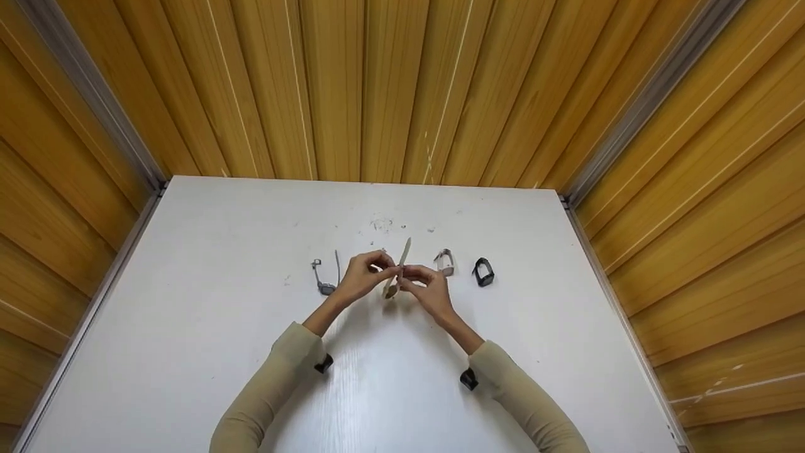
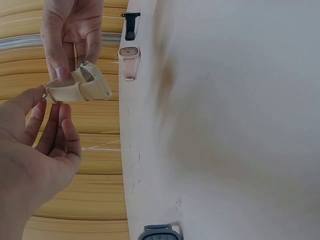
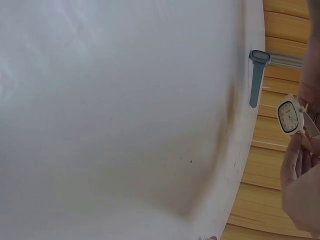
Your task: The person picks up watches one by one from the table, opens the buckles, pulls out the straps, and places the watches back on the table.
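A cream wristwatch (image 1: 390, 291) is held up between both hands above the white table, its strap bent into a loop. My left hand (image 1: 363, 275) pinches the strap near the buckle with thumb and fingertips. Opposite it, my right hand (image 1: 431, 291) pinches the same strap. In the left wrist view the looped cream watch (image 2: 94, 89) is seen from the side, the left hand (image 2: 37, 160) below and the right hand (image 2: 72, 35) above. Toward the right wrist camera faces the watch's pale square dial (image 3: 290, 117). Fingers partly hide the buckle.
On the white table (image 1: 188, 302), an unfastened grey-blue watch (image 1: 326, 289) lies left of the hands. A pink watch (image 1: 448, 270) and a black watch (image 1: 484, 280) stand to the right. Small dark marks (image 1: 381, 224) dot the table behind. Wood-look walls (image 1: 377, 94) surround it.
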Demonstrator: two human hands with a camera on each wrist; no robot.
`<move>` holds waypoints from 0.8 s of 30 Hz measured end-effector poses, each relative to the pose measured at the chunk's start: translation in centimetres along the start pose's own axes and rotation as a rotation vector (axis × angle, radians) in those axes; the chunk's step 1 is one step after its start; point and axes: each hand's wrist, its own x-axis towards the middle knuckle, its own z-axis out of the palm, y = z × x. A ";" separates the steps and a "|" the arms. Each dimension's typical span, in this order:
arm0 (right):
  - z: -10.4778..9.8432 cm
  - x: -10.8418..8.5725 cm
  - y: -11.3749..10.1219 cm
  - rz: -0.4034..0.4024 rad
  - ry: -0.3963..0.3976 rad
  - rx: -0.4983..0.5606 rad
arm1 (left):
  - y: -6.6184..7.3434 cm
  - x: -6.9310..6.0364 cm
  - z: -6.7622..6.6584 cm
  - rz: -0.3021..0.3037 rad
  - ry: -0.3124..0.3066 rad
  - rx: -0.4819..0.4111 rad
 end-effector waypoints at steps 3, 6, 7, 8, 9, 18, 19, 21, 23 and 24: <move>0.0 0.0 0.0 0.000 0.009 0.000 | -0.1 -0.2 -0.1 -0.007 0.008 -0.008; 0.1 0.0 0.0 0.000 0.021 0.004 | -0.3 -0.4 0.0 -0.019 0.024 -0.024; 0.1 0.0 0.0 0.002 0.022 0.009 | -0.3 -0.4 0.0 -0.020 0.029 -0.028; 0.1 0.0 0.0 0.002 0.025 0.014 | -0.4 -0.5 0.0 -0.022 0.034 -0.031; 0.1 0.0 0.0 0.002 0.027 0.019 | -0.4 -0.5 0.1 -0.021 0.041 -0.031; 0.3 0.0 0.0 -0.016 0.032 0.005 | -0.6 -1.1 0.4 -0.068 0.058 -0.067; 0.3 0.0 0.0 -0.021 0.028 0.004 | -0.7 -1.1 0.4 -0.076 0.054 -0.071; 0.4 0.0 0.0 -0.030 0.022 0.002 | -0.8 -1.2 0.4 -0.083 0.046 -0.077; 0.4 -0.1 0.0 -0.039 0.018 -0.008 | -0.9 -1.2 0.5 -0.076 0.039 -0.083; 0.3 -0.1 0.0 -0.044 0.015 -0.015 | -0.9 -1.2 0.5 -0.070 0.040 -0.089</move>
